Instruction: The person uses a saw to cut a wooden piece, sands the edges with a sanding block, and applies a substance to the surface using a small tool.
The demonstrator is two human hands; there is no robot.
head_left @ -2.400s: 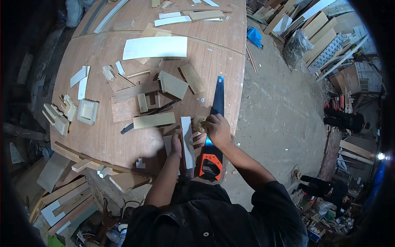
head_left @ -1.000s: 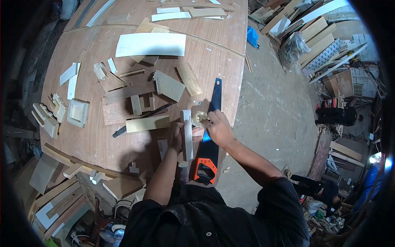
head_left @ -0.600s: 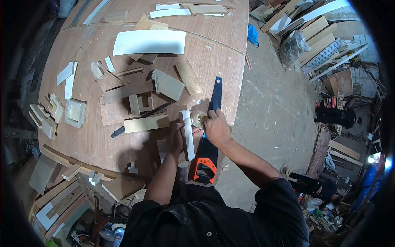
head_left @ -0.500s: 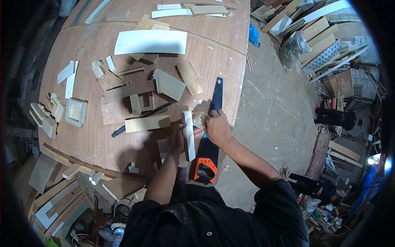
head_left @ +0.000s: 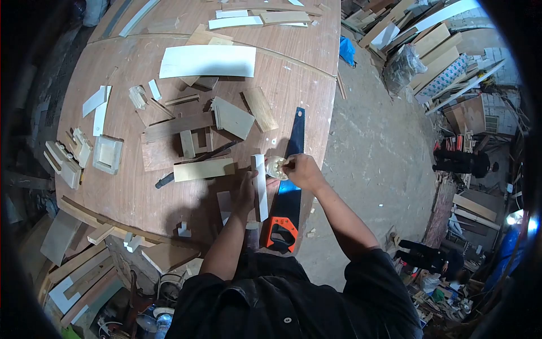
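Head view: near the right edge of the tabletop (head_left: 316,90), I have the left hand (head_left: 246,191) gripping the strip (head_left: 261,189) beside the jar (head_left: 275,168); the right hand (head_left: 304,171) curls at the jar, its hold unclear. Likely step: working the jar's contents; next calls for a steady strip.

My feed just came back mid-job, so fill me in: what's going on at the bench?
A person is working with both hands at a wooden table. The left hand grips a white-faced strip, with its fingers reaching past toward a small round container. The right hand has its fingertips at that container; what they hold, if anything, is too small to tell. A handsaw lies on the table, partly beneath the right hand, and wood offcuts lie scattered beyond.
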